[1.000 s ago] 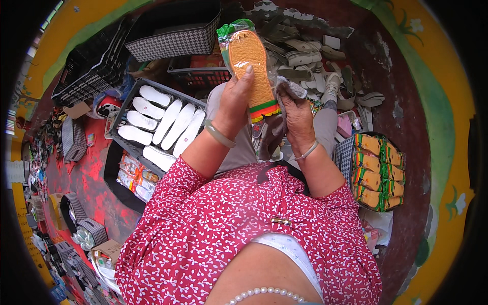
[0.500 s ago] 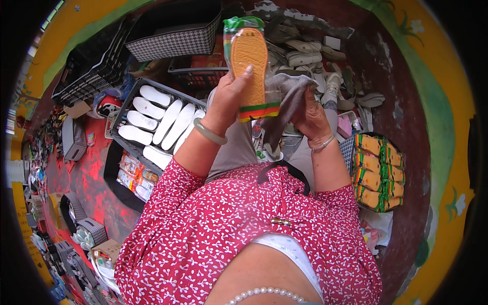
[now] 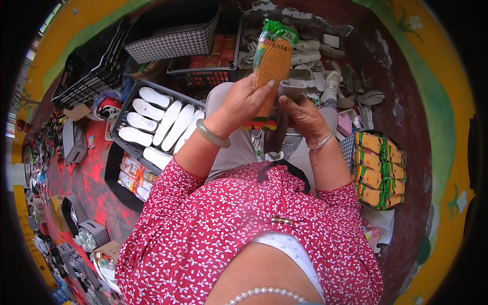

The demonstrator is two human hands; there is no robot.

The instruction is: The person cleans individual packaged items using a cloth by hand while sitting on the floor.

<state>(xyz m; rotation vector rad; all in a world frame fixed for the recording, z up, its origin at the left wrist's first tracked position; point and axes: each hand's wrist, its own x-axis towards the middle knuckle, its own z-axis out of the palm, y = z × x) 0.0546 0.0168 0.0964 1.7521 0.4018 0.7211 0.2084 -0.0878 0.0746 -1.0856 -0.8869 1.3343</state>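
Note:
My left hand [image 3: 243,104] grips a packaged orange insole [image 3: 272,63] with a green top and striped lower end, held upright in front of me. My right hand [image 3: 303,119] is closed on a grey-brown piece [image 3: 291,89] right beside the package, touching it. A pale green bangle sits on my left wrist, a thin bracelet on my right. Both hands are above my lap, over grey trousers.
A dark crate of white insoles [image 3: 162,124] lies at my left. A basket of packaged orange insoles [image 3: 378,170] stands at my right. A checked bin [image 3: 173,43] and a black crate [image 3: 91,71] are farther off, with loose grey insoles [image 3: 325,51] ahead.
The package has risen and turned edge-on toward the right. My right hand has come up next to it with the grey-brown piece.

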